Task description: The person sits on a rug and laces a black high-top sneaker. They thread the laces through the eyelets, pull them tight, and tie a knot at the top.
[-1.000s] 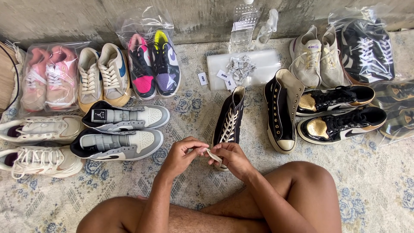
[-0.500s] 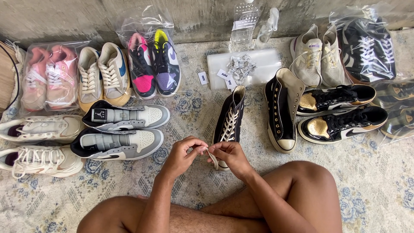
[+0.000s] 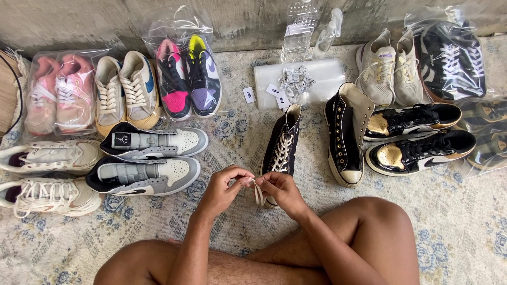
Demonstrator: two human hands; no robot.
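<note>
A black high-top canvas sneaker [image 3: 282, 140] with cream laces lies on the rug straight in front of me, toe toward me. My left hand [image 3: 226, 187] and my right hand [image 3: 280, 190] meet at its toe end, both pinching the loose cream shoelace [image 3: 257, 191] between fingertips. Its unlaced mate [image 3: 346, 132] lies just to the right, opening pointed away. My crossed bare legs fill the bottom of the view.
Grey-and-white high-tops [image 3: 153, 142] and white sneakers [image 3: 47, 158] lie left; bagged pink pairs [image 3: 55, 95] and a beige pair [image 3: 124, 89] behind them. Black-and-gold shoes [image 3: 417, 137], grey trainers [image 3: 388, 66], bagged black shoes [image 3: 454, 53] right. Plastic sleeve with paper tags [image 3: 298, 79] by the wall.
My hands have risen slightly and moved together at the sneaker's toe, drawing the lace up between them. The shoes have not moved.
</note>
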